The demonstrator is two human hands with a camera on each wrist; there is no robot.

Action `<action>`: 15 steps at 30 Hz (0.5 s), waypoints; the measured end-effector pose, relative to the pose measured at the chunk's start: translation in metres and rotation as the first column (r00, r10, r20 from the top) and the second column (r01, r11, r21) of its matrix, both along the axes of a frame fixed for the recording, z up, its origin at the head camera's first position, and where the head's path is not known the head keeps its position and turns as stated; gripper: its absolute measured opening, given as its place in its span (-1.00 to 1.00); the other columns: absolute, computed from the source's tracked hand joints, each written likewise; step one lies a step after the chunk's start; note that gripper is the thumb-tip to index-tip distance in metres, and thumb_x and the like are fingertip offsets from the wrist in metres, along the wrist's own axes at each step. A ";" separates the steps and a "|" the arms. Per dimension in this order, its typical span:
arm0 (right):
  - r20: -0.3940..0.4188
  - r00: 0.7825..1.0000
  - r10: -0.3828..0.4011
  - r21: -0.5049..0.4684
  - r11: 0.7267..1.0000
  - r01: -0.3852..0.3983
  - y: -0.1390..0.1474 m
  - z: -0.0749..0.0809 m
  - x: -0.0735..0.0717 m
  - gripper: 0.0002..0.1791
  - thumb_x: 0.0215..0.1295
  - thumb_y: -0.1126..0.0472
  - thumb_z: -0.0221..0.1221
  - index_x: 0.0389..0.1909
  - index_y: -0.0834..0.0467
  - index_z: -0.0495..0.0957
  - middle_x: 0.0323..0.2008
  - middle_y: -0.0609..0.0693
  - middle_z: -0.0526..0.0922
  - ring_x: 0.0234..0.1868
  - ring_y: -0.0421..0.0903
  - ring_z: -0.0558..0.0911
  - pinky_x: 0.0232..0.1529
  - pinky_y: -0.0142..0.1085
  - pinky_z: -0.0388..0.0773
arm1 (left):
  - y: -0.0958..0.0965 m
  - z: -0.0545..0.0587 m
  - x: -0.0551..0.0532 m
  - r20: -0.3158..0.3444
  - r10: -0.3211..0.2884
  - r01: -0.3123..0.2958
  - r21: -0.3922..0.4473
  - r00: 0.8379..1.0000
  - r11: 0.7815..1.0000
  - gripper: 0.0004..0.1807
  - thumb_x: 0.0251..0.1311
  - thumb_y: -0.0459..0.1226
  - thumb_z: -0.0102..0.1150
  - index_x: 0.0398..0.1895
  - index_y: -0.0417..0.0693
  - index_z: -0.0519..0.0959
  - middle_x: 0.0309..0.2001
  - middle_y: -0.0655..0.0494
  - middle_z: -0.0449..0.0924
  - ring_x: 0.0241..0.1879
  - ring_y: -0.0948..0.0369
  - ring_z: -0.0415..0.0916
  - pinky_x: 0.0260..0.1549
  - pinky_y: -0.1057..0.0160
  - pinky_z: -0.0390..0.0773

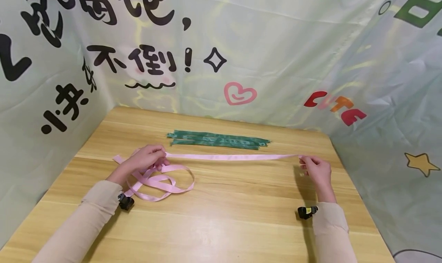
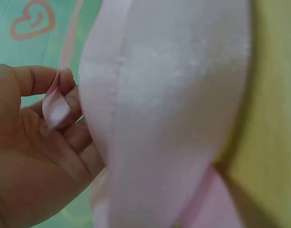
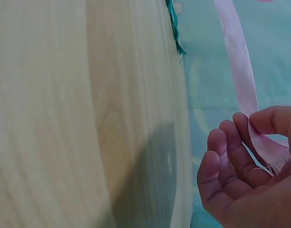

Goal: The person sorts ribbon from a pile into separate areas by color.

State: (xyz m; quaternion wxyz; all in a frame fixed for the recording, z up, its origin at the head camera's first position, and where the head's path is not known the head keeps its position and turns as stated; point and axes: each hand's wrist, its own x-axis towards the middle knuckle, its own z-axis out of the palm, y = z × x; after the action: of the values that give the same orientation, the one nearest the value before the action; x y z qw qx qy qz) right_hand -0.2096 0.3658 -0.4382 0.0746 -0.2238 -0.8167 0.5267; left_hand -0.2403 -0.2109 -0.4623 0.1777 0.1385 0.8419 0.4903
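A pink satin ribbon [image 1: 224,156] stretches nearly straight between my two hands, above the wooden table. My left hand [image 1: 150,156] pinches it between thumb and fingertips, and the rest of the ribbon lies in loose loops below that hand. In the left wrist view a wide blurred loop of ribbon [image 2: 174,95] covers much of the picture. The frayed end is with my right hand [image 1: 318,171], whose thumb and index finger pinch the ribbon [image 3: 240,61] just short of that end.
Several green ribbon strips [image 1: 217,139] lie side by side on the table [image 1: 214,224], behind the stretched pink ribbon. Printed fabric walls [image 1: 276,56] stand along the back and both sides of the table.
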 end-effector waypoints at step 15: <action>0.112 0.975 0.194 0.084 0.975 -0.204 -0.003 -0.005 0.011 -0.51 0.52 0.05 0.18 0.08 0.46 0.63 -0.44 -0.20 0.72 -0.44 -0.27 0.64 -0.36 -0.35 0.63 | -0.020 0.000 0.019 0.010 -0.018 0.019 -0.113 1.000 0.993 -0.77 0.51 -0.27 0.06 -0.28 -0.20 0.62 -0.47 0.02 0.66 -0.52 0.23 0.50 -0.52 0.35 0.52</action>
State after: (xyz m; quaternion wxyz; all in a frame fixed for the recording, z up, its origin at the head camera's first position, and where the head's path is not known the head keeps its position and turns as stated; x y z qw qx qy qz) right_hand -0.1989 0.3633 -0.4437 -0.0101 -0.1637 -0.8619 0.4798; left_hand -0.2213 -0.2312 -0.4619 0.1935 0.1338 0.8663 0.4407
